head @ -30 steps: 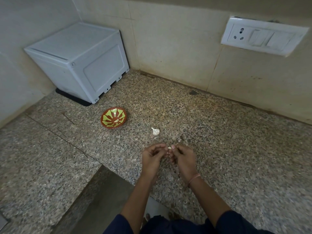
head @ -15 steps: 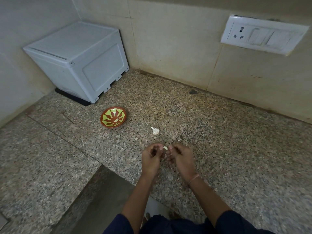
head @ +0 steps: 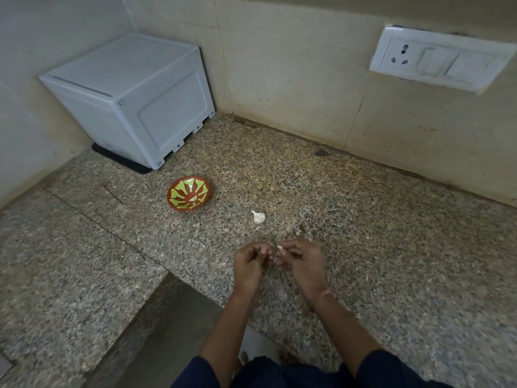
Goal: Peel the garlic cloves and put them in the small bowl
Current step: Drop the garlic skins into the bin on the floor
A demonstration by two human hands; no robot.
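A small red bowl [head: 188, 193] with a yellow-green pattern sits on the speckled granite counter [head: 363, 233]. To its right lies a white piece of garlic [head: 258, 217]. Nearer me, my right hand [head: 300, 261] pinches a small white garlic clove [head: 281, 250] at its fingertips. My left hand [head: 250, 264] hovers just left of it with fingers curled, a small gap between the two hands. Whether the left fingers pinch a bit of skin is too small to tell.
A white plastic box [head: 131, 93] on a black mat stands in the back left corner. A wall socket panel [head: 436, 61] is at the upper right. The counter has a cut-out step [head: 156, 326] at the front left.
The hands have drawn slightly apart. The clove, which was between both sets of fingertips, now stays with my right hand.
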